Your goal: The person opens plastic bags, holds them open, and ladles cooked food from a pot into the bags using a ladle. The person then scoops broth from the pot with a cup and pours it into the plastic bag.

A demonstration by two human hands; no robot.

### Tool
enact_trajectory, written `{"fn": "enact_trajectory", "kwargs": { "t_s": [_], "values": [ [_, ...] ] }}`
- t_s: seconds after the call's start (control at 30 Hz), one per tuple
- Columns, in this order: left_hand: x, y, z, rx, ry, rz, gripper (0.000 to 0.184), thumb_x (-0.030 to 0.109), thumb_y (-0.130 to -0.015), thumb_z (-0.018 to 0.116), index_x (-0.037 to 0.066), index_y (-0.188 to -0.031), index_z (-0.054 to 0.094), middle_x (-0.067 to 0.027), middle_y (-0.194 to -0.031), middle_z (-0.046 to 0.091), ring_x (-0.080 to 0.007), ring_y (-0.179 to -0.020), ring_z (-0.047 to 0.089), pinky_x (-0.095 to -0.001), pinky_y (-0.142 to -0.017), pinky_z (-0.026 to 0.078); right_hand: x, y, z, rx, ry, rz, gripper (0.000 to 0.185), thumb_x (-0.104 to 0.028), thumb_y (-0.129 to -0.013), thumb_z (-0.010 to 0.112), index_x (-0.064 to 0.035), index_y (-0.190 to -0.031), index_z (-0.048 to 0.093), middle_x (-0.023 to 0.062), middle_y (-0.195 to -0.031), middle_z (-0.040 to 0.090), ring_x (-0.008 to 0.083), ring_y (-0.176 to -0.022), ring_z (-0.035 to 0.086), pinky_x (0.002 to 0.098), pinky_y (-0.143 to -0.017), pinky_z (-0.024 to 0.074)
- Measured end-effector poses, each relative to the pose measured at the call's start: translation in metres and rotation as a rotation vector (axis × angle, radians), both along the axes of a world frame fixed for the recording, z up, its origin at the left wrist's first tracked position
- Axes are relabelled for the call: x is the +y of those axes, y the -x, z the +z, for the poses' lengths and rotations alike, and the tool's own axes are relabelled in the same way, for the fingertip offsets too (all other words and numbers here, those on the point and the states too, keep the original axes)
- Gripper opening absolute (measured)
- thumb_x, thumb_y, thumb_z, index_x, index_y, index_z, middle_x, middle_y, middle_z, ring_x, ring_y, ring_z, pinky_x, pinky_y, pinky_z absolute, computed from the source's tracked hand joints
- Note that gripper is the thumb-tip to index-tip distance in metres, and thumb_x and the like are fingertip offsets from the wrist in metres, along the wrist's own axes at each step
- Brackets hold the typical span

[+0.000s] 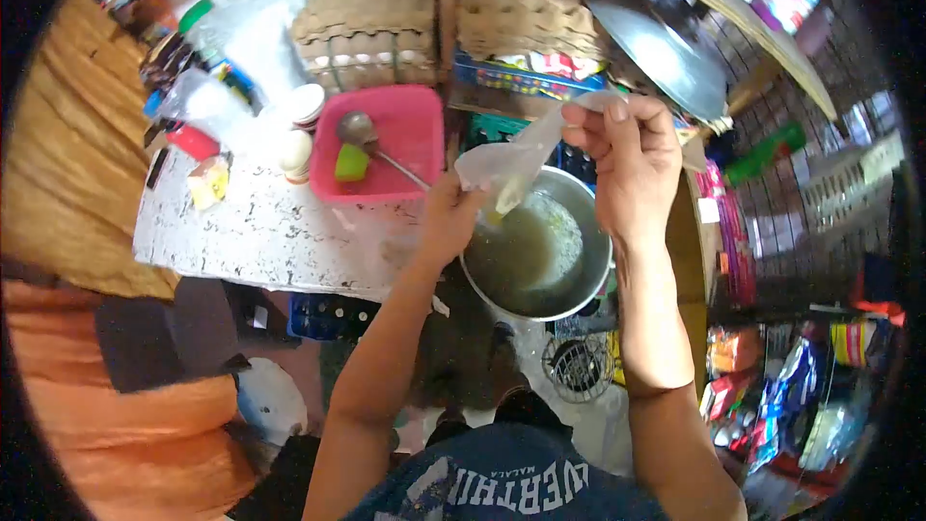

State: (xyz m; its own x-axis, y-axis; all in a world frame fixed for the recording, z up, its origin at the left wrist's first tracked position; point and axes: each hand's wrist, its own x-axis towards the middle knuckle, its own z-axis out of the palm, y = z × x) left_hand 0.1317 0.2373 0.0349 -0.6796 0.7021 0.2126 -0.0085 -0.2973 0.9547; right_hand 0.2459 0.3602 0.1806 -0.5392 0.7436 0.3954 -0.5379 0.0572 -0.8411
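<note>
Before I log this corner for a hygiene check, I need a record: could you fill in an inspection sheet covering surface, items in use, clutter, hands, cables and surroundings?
Surface: white table, its top marked with many dark patches.
Items in use: translucent plastic bag held over a metal pot with cloudy liquid inside.
Clutter: pink basin on the table, with a ladle and a yellow-green block in it; the ladle's handle reaches past the rim.
Hands: left hand and right hand both grip the bag.
Cables: none clearly made out.
Surroundings: stacked egg trays behind the basin; orange cloth at left.
</note>
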Motion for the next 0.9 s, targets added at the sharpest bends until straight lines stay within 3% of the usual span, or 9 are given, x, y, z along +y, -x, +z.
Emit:
{"fn": "enact_trajectory", "kwargs": {
  "t_s": [0.1, 0.23, 0.3, 0.47, 0.53, 0.6, 0.67, 0.73, 0.9],
  "values": [
    [0.010, -0.011, -0.005, 0.295, 0.324, 0.037, 0.022, 0.017, -0.089, 0.061, -0.001, -0.102, 0.061, -0.0086, -0.085, 0.066, -0.0152, -0.077, 0.057, -0.0313, -0.070, 0.046, 0.041, -0.029, -0.031, -0.060, 0.057, -0.175, 0.012, -0.011, -0.093, 0.058, -0.0002, -0.095, 0.054, 0.0131, -0.087, 0.065, 0.0187, -0.075, 0.066, 0.0293, -0.066, 0.0565],
    [0.022, -0.032, -0.024, 0.311, 0.419, -0.021, 0.023, 0.019, -0.088, 0.060, -0.002, -0.097, 0.060, -0.0133, -0.080, 0.063, -0.0205, -0.071, 0.058, -0.0330, -0.067, 0.046, 0.085, -0.074, -0.108, -0.173, 0.212, -0.284, 0.010, -0.010, -0.092, 0.058, 0.0001, -0.094, 0.056, 0.0112, -0.085, 0.065, 0.0156, -0.072, 0.065, 0.0266, -0.064, 0.0560],
    [0.030, -0.039, -0.048, 0.473, 0.689, -0.014, 0.025, 0.021, -0.089, 0.060, -0.003, -0.093, 0.059, -0.0169, -0.079, 0.061, -0.0262, -0.069, 0.059, -0.0360, -0.066, 0.047, 0.097, -0.091, -0.153, -0.221, 0.323, -0.288, 0.010, -0.009, -0.092, 0.058, 0.0002, -0.093, 0.056, 0.0109, -0.083, 0.065, 0.0142, -0.070, 0.064, 0.0259, -0.062, 0.0555],
    [0.056, -0.058, -0.105, 0.556, 0.723, -0.112, 0.027, 0.023, -0.090, 0.056, -0.003, -0.090, 0.058, -0.0186, -0.076, 0.060, -0.0288, -0.068, 0.060, -0.0401, -0.065, 0.047, 0.101, -0.111, -0.265, -0.370, 0.521, -0.323, 0.006, -0.005, -0.094, 0.052, -0.0025, -0.090, 0.053, 0.0097, -0.078, 0.062, 0.0132, -0.065, 0.061, 0.0246, -0.051, 0.0505],
    [0.069, -0.063, -0.121, 0.575, 0.759, -0.121, 0.027, 0.023, -0.090, 0.056, -0.004, -0.089, 0.058, -0.0186, -0.074, 0.060, -0.0287, -0.067, 0.061, -0.0410, -0.065, 0.047, 0.097, -0.116, -0.309, -0.601, 0.593, -0.380, 0.009, -0.009, -0.090, 0.057, -0.0013, -0.095, 0.055, 0.0120, -0.081, 0.063, 0.0188, -0.068, 0.063, 0.0303, -0.058, 0.0522],
    [0.075, -0.064, -0.141, 0.344, 0.854, -0.282, 0.029, 0.026, -0.089, 0.057, -0.003, -0.088, 0.059, -0.0186, -0.081, 0.064, -0.0274, -0.064, 0.063, -0.0402, -0.062, 0.049, 0.098, -0.128, -0.401, -0.853, 0.203, -0.522, 0.024, -0.010, -0.082, 0.064, 0.0002, -0.102, 0.057, 0.0137, -0.082, 0.064, 0.0255, -0.075, 0.063, 0.0351, -0.070, 0.0516],
    [0.082, -0.074, -0.119, 0.460, 0.987, -0.348, 0.027, 0.023, -0.090, 0.056, -0.003, -0.096, 0.059, -0.0166, -0.084, 0.065, -0.0239, -0.067, 0.065, -0.0356, -0.064, 0.053, 0.059, -0.137, -0.379, -0.833, 0.088, -0.631, 0.037, -0.015, -0.075, 0.068, 0.0004, -0.107, 0.058, 0.0147, -0.089, 0.062, 0.0276, -0.083, 0.062, 0.0350, -0.078, 0.0491],
    [0.088, -0.079, -0.141, 0.004, 0.827, -0.290, 0.030, 0.021, -0.091, 0.054, -0.005, -0.105, 0.057, -0.0145, -0.087, 0.065, -0.0218, -0.071, 0.067, -0.0317, -0.065, 0.056, 0.016, -0.142, -0.367, -0.673, 0.094, -0.500, 0.045, -0.023, -0.072, 0.074, 0.0001, -0.107, 0.058, 0.0145, -0.091, 0.060, 0.0263, -0.084, 0.061, 0.0358, -0.077, 0.0490],
    [0.100, -0.093, -0.099, -0.218, 0.625, -0.339, 0.030, 0.018, -0.092, 0.054, -0.009, -0.106, 0.054, -0.0151, -0.084, 0.064, -0.0221, -0.068, 0.066, -0.0298, -0.062, 0.057, -0.028, -0.136, -0.287, -0.907, -0.203, -0.483, 0.064, -0.038, -0.065, 0.081, -0.0014, -0.112, 0.056, 0.0146, -0.091, 0.060, 0.0307, -0.084, 0.061, 0.0383, -0.074, 0.0499]
  ]
}}
